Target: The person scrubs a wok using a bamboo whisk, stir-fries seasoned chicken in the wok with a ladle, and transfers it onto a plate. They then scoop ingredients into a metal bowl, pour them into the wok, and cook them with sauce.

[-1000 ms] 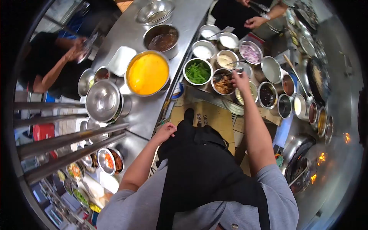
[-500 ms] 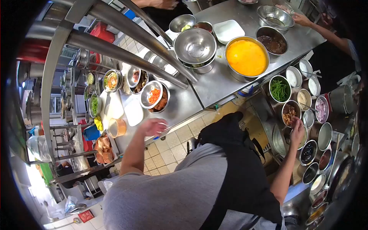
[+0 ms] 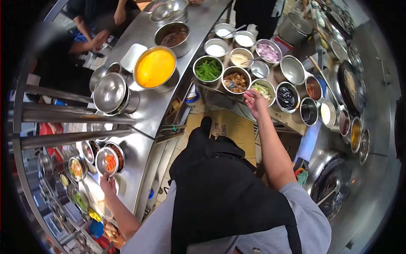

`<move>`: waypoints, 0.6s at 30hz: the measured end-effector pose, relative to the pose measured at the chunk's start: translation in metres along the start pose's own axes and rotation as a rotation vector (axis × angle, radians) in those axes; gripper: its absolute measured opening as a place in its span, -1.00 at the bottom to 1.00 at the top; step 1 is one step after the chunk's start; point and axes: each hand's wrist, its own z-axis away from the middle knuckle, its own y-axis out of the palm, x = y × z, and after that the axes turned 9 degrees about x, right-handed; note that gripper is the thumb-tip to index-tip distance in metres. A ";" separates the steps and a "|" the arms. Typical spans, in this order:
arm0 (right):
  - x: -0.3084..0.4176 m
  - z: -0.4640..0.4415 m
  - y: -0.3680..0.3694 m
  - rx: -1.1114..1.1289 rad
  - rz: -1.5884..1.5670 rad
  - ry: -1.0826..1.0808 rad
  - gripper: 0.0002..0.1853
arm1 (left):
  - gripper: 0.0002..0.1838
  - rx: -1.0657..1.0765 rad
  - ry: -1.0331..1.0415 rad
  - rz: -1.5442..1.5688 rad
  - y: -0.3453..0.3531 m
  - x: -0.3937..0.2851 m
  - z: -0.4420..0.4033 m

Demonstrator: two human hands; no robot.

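Round silver steel bowl of orange-red diced pieces (image 3: pixel 100 160) sat on the left-hand steel table (image 3: pixel 141 146), near its edge, left hand (image 3: pixel 108 186) at its near rim. Fingertips met the rim or nearly; couldn't tell whether thumb and fingers pinched it. Rim was the likely spot for contact, since it kept fingers out of the food. Bowl overlapped a steel container of reddish-brown pieces (image 3: pixel 123 151), probably propped on its lip to save space; the contact was hidden.

Right hand (image 3: pixel 256 103), arm extended, hung by a round steel tub of pale green chopped pieces (image 3: pixel 273 97), fingers loosely curled, slightly apart. Grey metal spoon (image 3: pixel 231 85) lay in the round steel pot of brown chunks (image 3: pixel 232 91) just beside, handle toward that hand, presumably for easy grabbing; couldn't tell whether fingers touched it.

Round steel pot of bright green strips (image 3: pixel 207 81) stood next along, packed close, likely so one reach covered the cluster. Wide steel pot of yellow liquid (image 3: pixel 168 84) stood upright across the gap, on the table, probably set there for its width.
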 end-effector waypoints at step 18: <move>0.131 0.359 -0.183 -0.495 -0.184 -1.049 -0.67 | -0.78 1.486 -0.254 -0.406 0.414 0.089 0.129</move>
